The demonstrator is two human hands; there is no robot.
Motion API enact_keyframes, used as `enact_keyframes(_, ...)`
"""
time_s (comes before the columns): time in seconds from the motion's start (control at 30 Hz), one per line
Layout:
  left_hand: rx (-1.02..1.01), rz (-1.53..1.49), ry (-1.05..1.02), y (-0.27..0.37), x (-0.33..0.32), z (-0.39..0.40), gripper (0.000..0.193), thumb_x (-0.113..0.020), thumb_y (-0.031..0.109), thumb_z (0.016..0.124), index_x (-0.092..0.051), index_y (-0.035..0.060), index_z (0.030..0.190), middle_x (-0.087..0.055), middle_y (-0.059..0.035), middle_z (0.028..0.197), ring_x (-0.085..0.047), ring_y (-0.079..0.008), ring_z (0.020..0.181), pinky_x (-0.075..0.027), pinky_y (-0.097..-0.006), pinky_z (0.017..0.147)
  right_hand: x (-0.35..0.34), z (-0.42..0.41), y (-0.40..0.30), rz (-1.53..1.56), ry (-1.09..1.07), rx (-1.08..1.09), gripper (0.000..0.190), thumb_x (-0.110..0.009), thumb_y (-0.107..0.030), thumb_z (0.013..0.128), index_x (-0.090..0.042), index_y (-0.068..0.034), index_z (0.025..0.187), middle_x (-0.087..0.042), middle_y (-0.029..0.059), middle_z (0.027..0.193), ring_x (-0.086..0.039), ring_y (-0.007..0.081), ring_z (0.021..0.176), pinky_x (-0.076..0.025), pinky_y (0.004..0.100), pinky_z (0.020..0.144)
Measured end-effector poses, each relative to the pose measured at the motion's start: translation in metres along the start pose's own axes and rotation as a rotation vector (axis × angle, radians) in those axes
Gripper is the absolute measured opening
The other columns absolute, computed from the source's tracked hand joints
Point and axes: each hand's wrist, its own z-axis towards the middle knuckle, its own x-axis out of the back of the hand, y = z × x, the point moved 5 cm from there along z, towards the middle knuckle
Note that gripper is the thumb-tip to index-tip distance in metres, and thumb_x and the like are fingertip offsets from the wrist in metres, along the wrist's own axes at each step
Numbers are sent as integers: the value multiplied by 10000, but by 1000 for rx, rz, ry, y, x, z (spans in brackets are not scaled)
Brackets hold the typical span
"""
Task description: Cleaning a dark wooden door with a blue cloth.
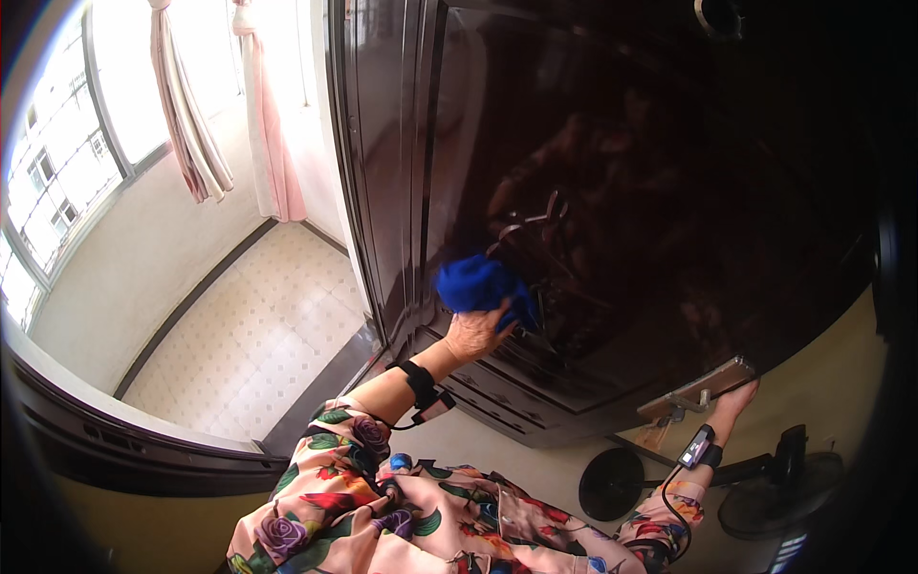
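My left hand point(478, 334) grips a bunched blue cloth point(473, 283). The cloth lies against the glossy dark door point(645, 237), over the lower part of its raised carved decoration point(534, 222). Some blur shows on the cloth. At the right, my right hand point(739, 396) is at the door's edge, beside a long metal handle plate point(706, 384) with a lever point(696, 403). The fingers of that hand are mostly hidden behind the plate and edge.
A dark door frame point(380, 179) stands at the left, beside a tiled balcony floor point(251, 316). Tied curtains point(269, 143) hang by the windows point(64, 158). A black standing fan point(782, 488) with a round base point(612, 484) stands at lower right.
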Motion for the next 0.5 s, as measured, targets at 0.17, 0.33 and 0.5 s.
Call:
enact_keyframes(0.17, -401, 197, -78, -6, 40, 41, 428, -631, 317, 632, -537, 65, 965, -407, -211, 1105, -336, -374, 1076, -289, -473, 883, 8, -8, -21, 25, 62, 7, 384, -414, -319, 777, -484, -12, 996, -507, 89, 954, -509, 204, 861, -419, 339, 741)
enact_keyframes(0.33, -141, 252, 78, -24, 97, 125, 497, -615, 328, 632, -492, 102, 1058, -531, -165, 965, -481, -295, 933, -349, -443, 775, 19, 5, -14, 18, 27, 27, 369, -425, -301, 772, -490, -3, 981, -512, 93, 944, -523, 212, 830, -433, 327, 723)
enact_keyframes(0.5, -195, 326, 219, -57, 56, 83, 555, -609, 280, 635, -428, 111, 1132, -514, -161, 979, -474, -318, 914, -319, -449, 779, 24, 15, -9, 70, -13, 0, 384, -423, -288, 781, -472, -1, 1031, -494, 100, 997, -504, 216, 876, -415, 328, 755)
